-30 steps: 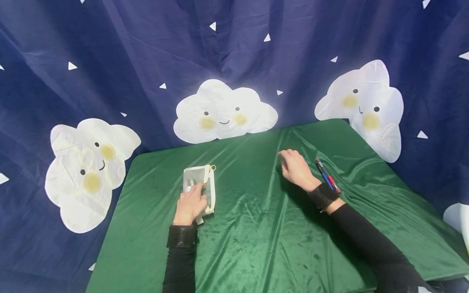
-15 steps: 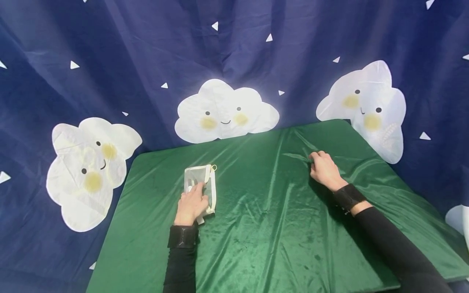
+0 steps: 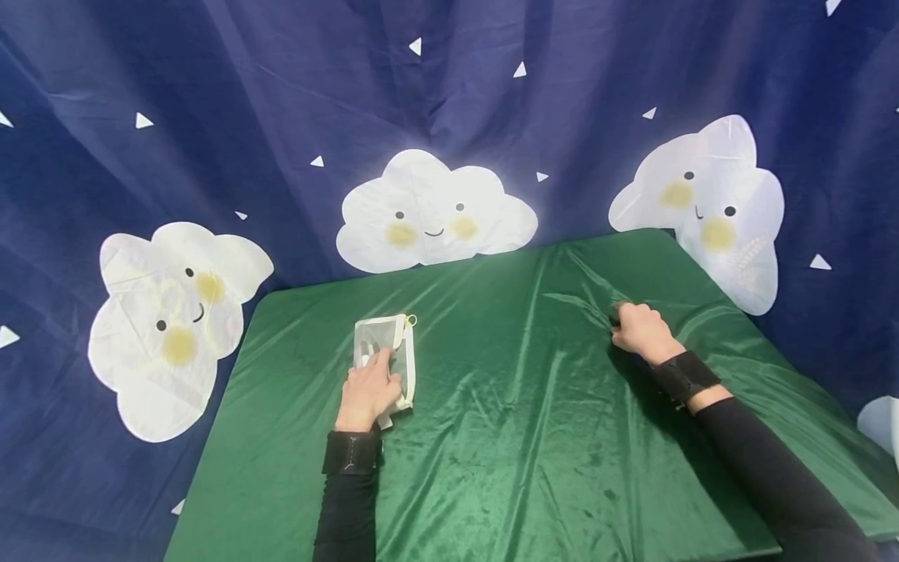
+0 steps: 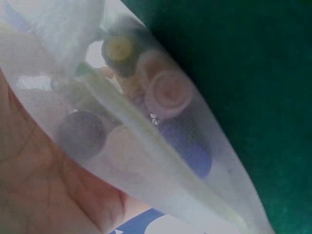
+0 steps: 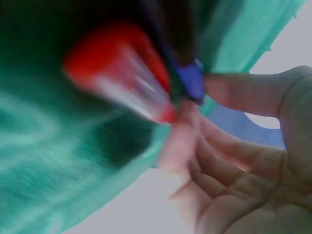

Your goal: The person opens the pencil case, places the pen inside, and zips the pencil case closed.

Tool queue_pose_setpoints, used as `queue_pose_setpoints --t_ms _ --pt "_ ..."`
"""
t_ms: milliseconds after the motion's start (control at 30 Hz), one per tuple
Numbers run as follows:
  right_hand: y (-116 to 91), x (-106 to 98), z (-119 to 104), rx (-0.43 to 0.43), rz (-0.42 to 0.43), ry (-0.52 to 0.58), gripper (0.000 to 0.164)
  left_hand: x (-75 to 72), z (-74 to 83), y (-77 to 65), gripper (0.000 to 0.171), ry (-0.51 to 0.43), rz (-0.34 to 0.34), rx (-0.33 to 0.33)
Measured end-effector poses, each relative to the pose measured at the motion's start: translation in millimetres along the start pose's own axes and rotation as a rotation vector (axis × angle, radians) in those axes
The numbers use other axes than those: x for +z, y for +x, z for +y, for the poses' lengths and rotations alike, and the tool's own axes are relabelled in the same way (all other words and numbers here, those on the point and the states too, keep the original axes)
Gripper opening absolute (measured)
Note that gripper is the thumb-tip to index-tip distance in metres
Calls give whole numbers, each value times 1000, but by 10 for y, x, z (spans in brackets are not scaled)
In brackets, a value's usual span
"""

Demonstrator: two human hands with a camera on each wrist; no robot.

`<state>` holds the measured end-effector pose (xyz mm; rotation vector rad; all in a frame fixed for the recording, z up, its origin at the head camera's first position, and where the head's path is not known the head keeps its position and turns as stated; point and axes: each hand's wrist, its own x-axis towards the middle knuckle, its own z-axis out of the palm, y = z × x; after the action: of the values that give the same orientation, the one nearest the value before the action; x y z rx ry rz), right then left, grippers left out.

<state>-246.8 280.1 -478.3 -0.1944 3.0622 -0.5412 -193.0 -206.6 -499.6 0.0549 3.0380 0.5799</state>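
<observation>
My left hand [image 3: 367, 390] rests on a translucent white zip pouch [image 3: 379, 332] at the left of the green cloth, its forefinger lying along the top. In the left wrist view the pouch lies against the palm, and rounded ends of pen-like things [image 4: 168, 94] show dimly through the mesh. Over at the right, the other hand [image 3: 642, 332] pinches a pair of pens between thumb and fingertips. One has a blue end [image 5: 191, 80], the second a red end [image 5: 114, 63]. The right wrist view is blurred, and the hand largely hides the pens from the head view.
Green velvety cloth [image 3: 477, 375] covers the table, with wrinkles running out from beside the right hand. A dark blue curtain [image 3: 281, 94] with white smiling clouds [image 3: 435, 211] hangs directly behind the table's far edge.
The right hand has moved to the right, over the pens, and its fingers have closed on them. Those pens lay in sight beside the hand earlier. The left hand stays on the pouch.
</observation>
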Motion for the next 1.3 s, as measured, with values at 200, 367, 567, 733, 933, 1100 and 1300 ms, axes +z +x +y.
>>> queue_pose_setpoints --t_ms 200,367,567,733,933,1100,1300 --pt "-12 -127 -61 52 -98 -14 23 2 10 -11 50 -1 7 2" --pt "15 -232 -56 40 -96 11 17 -3 13 -15 52 -5 6 0" --pt "53 -430 -21 31 -26 109 33 -1 8 -10 51 -1 12 3" --pt "142 -595 -27 39 -11 276 45 -6 -1 -21 51 1 16 8" --pt "221 -711 -121 81 -3 512 54 15 -13 -21 54 -13 17 0" --pt "346 -701 -229 73 107 618 57 34 -18 -13 55 -34 34 -8" --pt "501 -648 -354 52 183 773 62 18 -28 -19 58 -55 49 -27"
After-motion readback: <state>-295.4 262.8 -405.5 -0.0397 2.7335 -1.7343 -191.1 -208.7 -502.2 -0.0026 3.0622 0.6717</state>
